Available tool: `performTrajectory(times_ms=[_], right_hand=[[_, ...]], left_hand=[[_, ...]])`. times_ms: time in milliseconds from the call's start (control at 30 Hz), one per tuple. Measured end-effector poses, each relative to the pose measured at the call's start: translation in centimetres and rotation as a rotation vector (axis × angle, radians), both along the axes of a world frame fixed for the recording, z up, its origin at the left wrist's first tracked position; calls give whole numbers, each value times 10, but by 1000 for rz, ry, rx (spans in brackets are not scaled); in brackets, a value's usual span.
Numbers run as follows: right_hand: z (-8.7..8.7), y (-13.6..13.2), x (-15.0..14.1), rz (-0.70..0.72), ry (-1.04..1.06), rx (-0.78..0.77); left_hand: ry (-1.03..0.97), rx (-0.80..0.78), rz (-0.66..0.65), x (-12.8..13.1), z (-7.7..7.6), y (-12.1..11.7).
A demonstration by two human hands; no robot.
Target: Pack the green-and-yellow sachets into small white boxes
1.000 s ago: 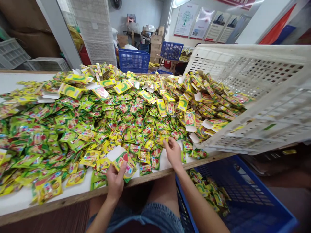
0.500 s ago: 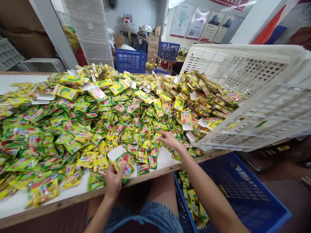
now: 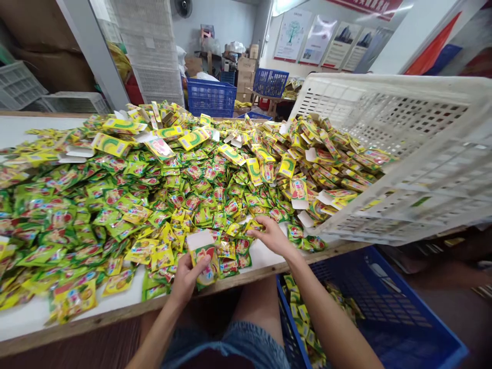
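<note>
My left hand (image 3: 187,279) grips a small printed box (image 3: 204,261) near the table's front edge, thumb across its face. The box is tilted, with its white end flap standing up. To the right, my right hand (image 3: 272,237) pinches a small yellow-and-green packet (image 3: 252,225) between thumb and fingers, just above the white tabletop. Around both hands spreads a deep heap of shiny green and yellow packets (image 3: 184,187) with watermelon pictures. Along the back and right of the heap lie many small yellow boxes (image 3: 286,165), several with white flaps open.
A white perforated crate (image 3: 384,105) lies tipped on the table at the right, boxes spilling from its mouth. Below the table's wooden edge (image 3: 265,270), a blue crate (image 3: 407,307) holds yellow boxes. More blue baskets (image 3: 212,97) and stacked white crates (image 3: 151,51) stand behind the table.
My left hand has moved the box slightly right and turned it more upright. My right hand has drawn down a little toward the front edge with the packet at its fingertips.
</note>
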State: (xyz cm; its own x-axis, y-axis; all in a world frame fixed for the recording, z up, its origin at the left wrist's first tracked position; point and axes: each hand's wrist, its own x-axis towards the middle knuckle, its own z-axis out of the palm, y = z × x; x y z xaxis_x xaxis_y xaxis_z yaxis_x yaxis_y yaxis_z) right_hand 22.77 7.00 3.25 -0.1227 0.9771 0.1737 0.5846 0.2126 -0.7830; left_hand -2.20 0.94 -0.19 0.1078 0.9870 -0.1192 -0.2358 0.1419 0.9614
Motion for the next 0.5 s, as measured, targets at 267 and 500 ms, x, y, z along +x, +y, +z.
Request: performTrajectory(times_ms=[267,500], right_hand=[[27,-28,-39,193,438,-184],[-15,-40,-61,-378,898,-30]], left_hand=[[-75,-39,-149,19,20,13],[-395,-218,52,28,20,4]])
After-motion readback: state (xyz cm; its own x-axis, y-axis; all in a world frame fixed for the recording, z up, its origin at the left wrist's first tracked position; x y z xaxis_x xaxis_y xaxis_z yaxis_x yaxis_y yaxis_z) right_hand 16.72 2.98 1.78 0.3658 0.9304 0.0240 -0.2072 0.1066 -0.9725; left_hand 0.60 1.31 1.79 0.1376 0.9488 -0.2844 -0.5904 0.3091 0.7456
